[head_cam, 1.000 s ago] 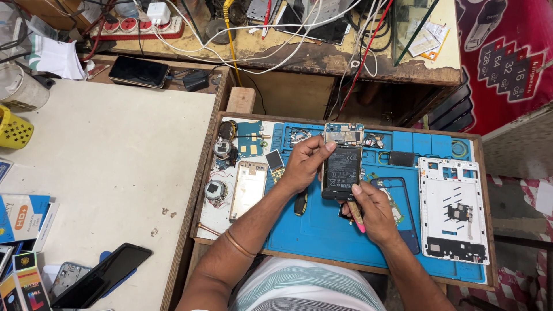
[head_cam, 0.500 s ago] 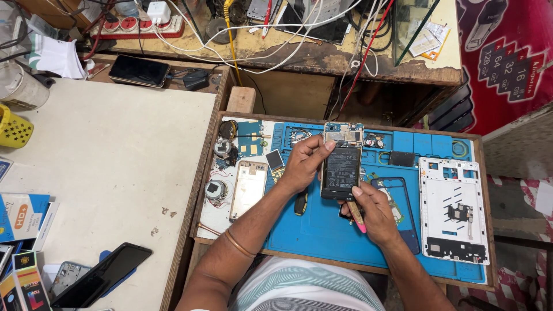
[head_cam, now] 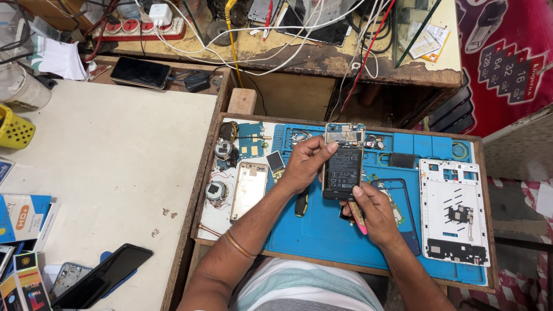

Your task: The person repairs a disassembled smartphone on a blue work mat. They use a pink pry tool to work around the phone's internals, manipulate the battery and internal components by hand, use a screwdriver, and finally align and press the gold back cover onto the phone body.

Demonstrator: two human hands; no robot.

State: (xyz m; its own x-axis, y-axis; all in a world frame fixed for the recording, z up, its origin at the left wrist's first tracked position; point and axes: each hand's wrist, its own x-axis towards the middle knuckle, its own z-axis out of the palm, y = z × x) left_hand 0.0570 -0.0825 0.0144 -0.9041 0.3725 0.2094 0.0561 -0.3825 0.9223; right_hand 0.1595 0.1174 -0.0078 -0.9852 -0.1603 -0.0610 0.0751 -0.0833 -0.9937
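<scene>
Opened phone [head_cam: 343,164] lies back-side up at the centre of the blue work mat [head_cam: 322,230], black battery exposed, circuit board showing at its 12 o'clock end.

Left hand [head_cam: 304,164] clamps the phone from 9 o'clock — thumb on the left edge, fingertips curled over the upper frame. Right hand [head_cam: 373,210] sits at the phone's 5 o'clock, closed around a pink-tipped pry tool [head_cam: 358,216], forefinger pressing down at the battery's lower right corner.

Handling, judged: the phone looks light, flat and stiff, but fragile with the cover off — bare board and thin cables likely. Battery should not be bent or pierced. Best held by the side frame edges, as the left hand does, not by the board end.

Count:
- opened phone in hand: one
- pry tool: one
- gold back cover [head_cam: 249,184], at 9 o'clock of the left hand: one
- white tablet frame [head_cam: 455,210], at 3 o'clock on the mat: one
- dark phones on the white table [head_cam: 115,150]: two — one at 11 o'clock [head_cam: 140,72], one at 7 o'clock [head_cam: 103,275]
</scene>
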